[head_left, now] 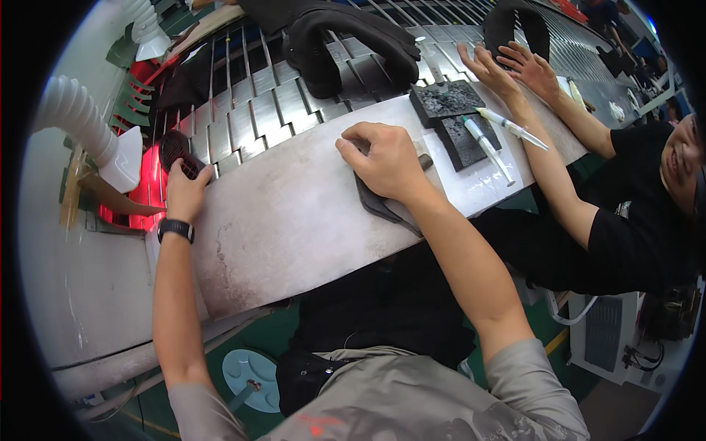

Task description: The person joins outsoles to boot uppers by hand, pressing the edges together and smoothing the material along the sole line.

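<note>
My left hand [186,193] is at the table's left end, its thumb and fingers closed on a black shoe sole [176,149] with a gridded surface, beside a red-lit opening. My right hand [387,160] is curled above the middle of the pale worktable [272,220]. Under and beside it lies a dark, curved flat piece [373,201], partly covered by the hand. What the right fingers hold, if anything, is hidden. To its right, two syringes [487,147] [512,128] rest on black blocks [460,143].
Beyond the table runs a slatted metal conveyor [254,114] carrying dark curved pieces [346,37]. White flexible ducts [81,110] hang at the left by the red-lit unit [151,176]. A co-worker [625,213] at the right has both hands raised above the table. A round stool [251,378] stands below.
</note>
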A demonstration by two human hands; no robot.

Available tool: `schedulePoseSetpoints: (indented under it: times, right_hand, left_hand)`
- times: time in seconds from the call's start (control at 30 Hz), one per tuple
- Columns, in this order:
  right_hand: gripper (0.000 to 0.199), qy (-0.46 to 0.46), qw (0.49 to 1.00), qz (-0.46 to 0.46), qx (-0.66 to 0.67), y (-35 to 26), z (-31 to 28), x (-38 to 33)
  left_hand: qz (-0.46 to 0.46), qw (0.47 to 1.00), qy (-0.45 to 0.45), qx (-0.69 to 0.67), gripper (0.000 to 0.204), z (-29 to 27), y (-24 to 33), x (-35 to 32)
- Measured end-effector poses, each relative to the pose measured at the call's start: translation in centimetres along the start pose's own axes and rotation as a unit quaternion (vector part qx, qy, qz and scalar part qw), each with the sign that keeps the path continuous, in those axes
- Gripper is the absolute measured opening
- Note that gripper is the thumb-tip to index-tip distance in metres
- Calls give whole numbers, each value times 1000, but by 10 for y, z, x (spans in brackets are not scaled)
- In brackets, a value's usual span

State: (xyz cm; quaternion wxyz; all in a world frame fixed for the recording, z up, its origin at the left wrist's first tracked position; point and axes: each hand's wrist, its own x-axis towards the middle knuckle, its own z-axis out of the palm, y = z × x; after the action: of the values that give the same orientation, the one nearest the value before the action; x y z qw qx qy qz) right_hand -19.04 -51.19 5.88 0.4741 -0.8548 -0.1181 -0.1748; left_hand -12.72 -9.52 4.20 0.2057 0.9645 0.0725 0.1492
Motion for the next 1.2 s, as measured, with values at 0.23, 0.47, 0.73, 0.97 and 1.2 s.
schedulePoseSetpoints:
  times: [0.23, 0.47, 0.73, 0.97, 1.2]
  right_hand:
    - [26, 18, 1000, 9, 6, -6, 0, 2]
    - [23, 5, 997, 70, 14, -18, -11, 4]
    - [22, 9, 999, 33, -2, -18, 2, 1]
    - [21, 12, 999, 30, 3, -13, 2, -1]
    - [21, -14, 1000, 28, 5, -11, 2, -3]
  left_hand:
    - [-34, 991, -65, 110, 61, 8, -19, 38]
    - [-18, 955, 33, -294, 60, 13, 74, 14]
    - [111, 978, -174, -41, 59, 71, 166, 3]
    - [199, 972, 6, -121, 51, 18, 95, -54]
    - [-8, 999, 37, -13, 32, -61, -71, -78]
